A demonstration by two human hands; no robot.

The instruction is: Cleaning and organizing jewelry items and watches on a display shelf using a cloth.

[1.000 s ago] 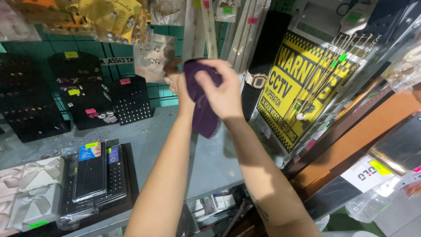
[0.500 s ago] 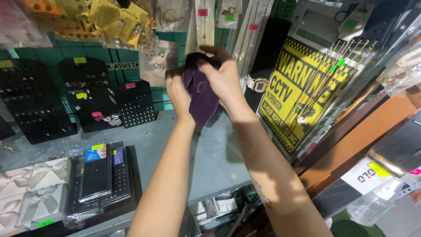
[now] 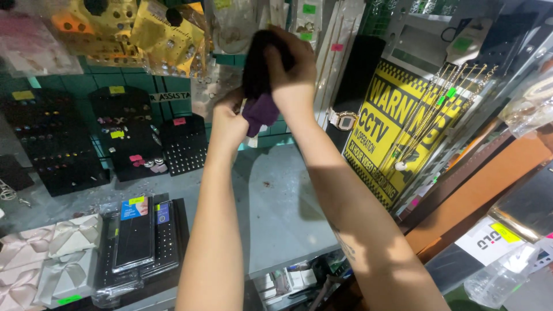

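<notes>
Head view: both hands grasp the purple cloth (image 3: 262,112), right hand (image 3: 294,75) above left hand (image 3: 227,124); keep grip firm near hanging packets (image 3: 167,40).

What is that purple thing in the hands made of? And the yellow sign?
The purple thing looks like soft cloth, maybe velvet: matte and bunched under the right hand and left hand. The yellow sign seems plastic or laminated card: flat, stiff, slightly shiny.
</notes>
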